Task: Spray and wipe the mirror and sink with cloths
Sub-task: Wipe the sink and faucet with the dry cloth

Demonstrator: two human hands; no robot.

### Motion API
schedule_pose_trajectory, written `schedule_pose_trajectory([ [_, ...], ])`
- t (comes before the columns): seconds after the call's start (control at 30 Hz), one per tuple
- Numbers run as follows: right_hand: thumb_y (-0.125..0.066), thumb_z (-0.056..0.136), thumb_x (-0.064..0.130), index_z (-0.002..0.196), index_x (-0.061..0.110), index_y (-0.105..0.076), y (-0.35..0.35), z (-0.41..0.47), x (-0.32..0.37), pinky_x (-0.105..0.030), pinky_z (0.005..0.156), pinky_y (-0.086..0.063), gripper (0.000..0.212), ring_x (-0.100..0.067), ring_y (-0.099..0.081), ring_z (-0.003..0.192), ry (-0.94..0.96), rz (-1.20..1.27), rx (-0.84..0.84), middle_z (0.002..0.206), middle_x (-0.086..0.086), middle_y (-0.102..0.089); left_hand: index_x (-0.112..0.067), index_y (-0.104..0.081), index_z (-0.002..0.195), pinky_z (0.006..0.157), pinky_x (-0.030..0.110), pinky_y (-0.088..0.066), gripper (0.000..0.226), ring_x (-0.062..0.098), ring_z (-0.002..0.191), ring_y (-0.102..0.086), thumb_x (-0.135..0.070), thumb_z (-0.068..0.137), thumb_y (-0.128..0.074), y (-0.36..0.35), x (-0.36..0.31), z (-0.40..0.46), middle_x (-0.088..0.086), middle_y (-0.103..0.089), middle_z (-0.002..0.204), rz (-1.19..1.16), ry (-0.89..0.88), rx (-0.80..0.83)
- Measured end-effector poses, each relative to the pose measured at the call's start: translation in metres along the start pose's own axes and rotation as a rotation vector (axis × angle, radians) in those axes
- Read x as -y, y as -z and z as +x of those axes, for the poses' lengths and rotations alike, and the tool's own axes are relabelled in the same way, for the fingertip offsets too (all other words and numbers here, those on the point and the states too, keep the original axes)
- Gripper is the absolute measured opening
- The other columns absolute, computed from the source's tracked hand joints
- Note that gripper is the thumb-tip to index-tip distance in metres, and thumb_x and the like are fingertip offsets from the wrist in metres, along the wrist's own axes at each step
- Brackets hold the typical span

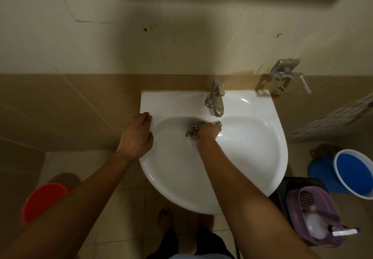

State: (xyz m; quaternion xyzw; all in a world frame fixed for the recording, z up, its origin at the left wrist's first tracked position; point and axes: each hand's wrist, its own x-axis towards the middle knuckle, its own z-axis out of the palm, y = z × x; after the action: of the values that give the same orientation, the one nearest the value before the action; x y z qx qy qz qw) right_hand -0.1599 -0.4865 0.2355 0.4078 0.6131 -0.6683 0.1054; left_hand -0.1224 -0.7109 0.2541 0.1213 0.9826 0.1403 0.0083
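The right hand (pixel 209 132) is down inside the bowl, fingers curled round a bunched, checked cloth in white and dark squares (pixel 194 130), pressing it against the back slope of the basin just below the spout. The left hand (pixel 138 135) rests on the left rim, fingers laid loosely over the edge, holding nothing.

Around them sits the white ceramic wall-mounted sink with a rounded front (pixel 252 153), its glaze catching small highlights on the right side. At the back ledge stands a dull, silver-coloured metal tap (pixel 217 99), spout reaching over the bowl, right above the cloth.

Behind the sink the wall runs in two bands: brown tiles (pixel 70 107) low down, pale cream tiles (pixel 101 42) above, marked with a few stains and holes. To the right of the tap, a clear plastic holder on a metal bracket (pixel 286 77) sticks out from the wall.

Down on the beige tiled floor (pixel 125 208), an orange plastic bucket (pixel 43 202) sits at the left. At the right, a blue bucket with a white rim (pixel 355 174) stands near a purple plastic basket (pixel 310 214) holding a white bottle (pixel 314 225); the basket lies just beside the sink's front right edge. The person's bare feet (pixel 165 220) show below the basin.
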Motion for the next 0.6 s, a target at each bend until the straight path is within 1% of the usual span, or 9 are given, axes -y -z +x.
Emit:
schedule_pose_trajectory([
  [0.03,-0.038,0.097,0.008,0.101,0.006,-0.051,-0.006,-0.002,-0.004,-0.05,0.096,-0.051,0.014,-0.03,-0.061,0.092,-0.004,-0.062,0.05,0.113,-0.022,-0.058,0.008,-0.049,0.132,0.096,0.045,-0.048,0.053,0.037,0.123,-0.049,-0.007,0.083,-0.063,0.0,0.001,0.0,0.024,-0.051,0.135,0.001,-0.009,-0.003],
  [0.07,-0.038,0.095,0.002,0.117,-0.004,-0.05,-0.014,-0.004,-0.007,-0.055,0.102,-0.044,0.025,-0.036,-0.056,0.11,0.011,-0.152,0.096,0.123,-0.026,-0.052,0.008,-0.049,0.132,0.098,0.045,-0.047,0.053,0.037,0.123,-0.048,-0.007,0.083,-0.062,0.0,0.002,0.0,0.024,-0.051,0.135,0.003,-0.017,-0.004],
  [0.13,-0.038,0.094,-0.003,0.135,-0.014,-0.034,-0.033,-0.017,-0.009,-0.052,0.108,-0.037,0.043,-0.046,-0.04,0.131,0.091,-0.264,0.149,0.14,-0.032,-0.038,0.008,-0.05,0.131,0.1,0.045,-0.046,0.052,0.038,0.122,-0.049,-0.006,0.083,-0.063,0.001,0.003,0.0,0.024,-0.052,0.133,0.006,-0.03,-0.006],
  [0.2,-0.041,0.096,0.001,0.145,-0.009,-0.023,-0.054,-0.042,-0.01,-0.044,0.108,-0.034,0.053,-0.042,-0.032,0.138,0.111,-0.376,0.158,0.15,-0.027,-0.028,0.01,-0.052,0.13,0.102,0.045,-0.044,0.051,0.04,0.12,-0.052,-0.001,0.081,-0.064,0.001,0.005,-0.001,0.026,-0.054,0.131,0.011,-0.033,-0.012],
  [0.27,-0.048,0.095,0.005,0.15,-0.004,-0.01,-0.074,-0.062,-0.025,-0.045,0.113,-0.03,0.068,-0.04,-0.023,0.143,0.207,-0.56,0.162,0.157,-0.023,-0.016,0.011,-0.053,0.129,0.103,0.046,-0.043,0.054,0.043,0.119,-0.054,0.006,0.076,-0.066,0.0,0.006,-0.001,0.028,-0.055,0.131,0.022,-0.034,-0.004],
  [0.33,-0.051,0.094,0.015,0.153,0.003,0.0,-0.078,-0.076,-0.055,-0.05,0.112,-0.032,0.079,-0.039,-0.019,0.145,0.409,-0.824,0.218,0.16,-0.019,-0.006,0.012,-0.051,0.13,0.105,0.048,-0.041,0.058,0.044,0.122,-0.052,0.009,0.074,-0.064,-0.001,0.007,0.0,0.029,-0.053,0.134,0.024,-0.033,0.008],
  [0.43,-0.048,0.092,0.014,0.155,0.014,-0.004,-0.048,-0.079,-0.091,-0.054,0.117,-0.024,0.077,-0.03,-0.005,0.149,0.707,-1.059,0.399,0.163,-0.009,-0.002,0.012,-0.048,0.134,0.107,0.049,-0.039,0.061,0.043,0.126,-0.049,0.007,0.075,-0.063,0.0,0.006,0.001,0.028,-0.049,0.139,0.025,-0.024,0.028],
  [0.5,-0.048,0.088,0.009,0.156,0.023,-0.007,-0.015,-0.066,-0.102,-0.053,0.114,-0.024,0.081,-0.031,-0.001,0.15,0.798,-1.202,0.494,0.164,-0.002,-0.002,0.013,-0.05,0.131,0.102,0.05,-0.044,0.06,0.044,0.122,-0.052,0.008,0.072,-0.064,-0.002,0.006,0.0,0.029,-0.051,0.136,0.023,-0.03,0.026],
  [0.6,-0.045,0.084,0.008,0.155,0.029,-0.009,0.028,-0.031,-0.104,-0.061,0.113,-0.023,0.082,-0.04,-0.009,0.148,0.837,-1.504,0.51,0.164,0.001,-0.005,0.013,-0.052,0.129,0.096,0.051,-0.047,0.06,0.045,0.118,-0.055,0.01,0.07,-0.065,-0.003,0.006,0.0,0.029,-0.053,0.134,0.024,-0.031,0.035],
])
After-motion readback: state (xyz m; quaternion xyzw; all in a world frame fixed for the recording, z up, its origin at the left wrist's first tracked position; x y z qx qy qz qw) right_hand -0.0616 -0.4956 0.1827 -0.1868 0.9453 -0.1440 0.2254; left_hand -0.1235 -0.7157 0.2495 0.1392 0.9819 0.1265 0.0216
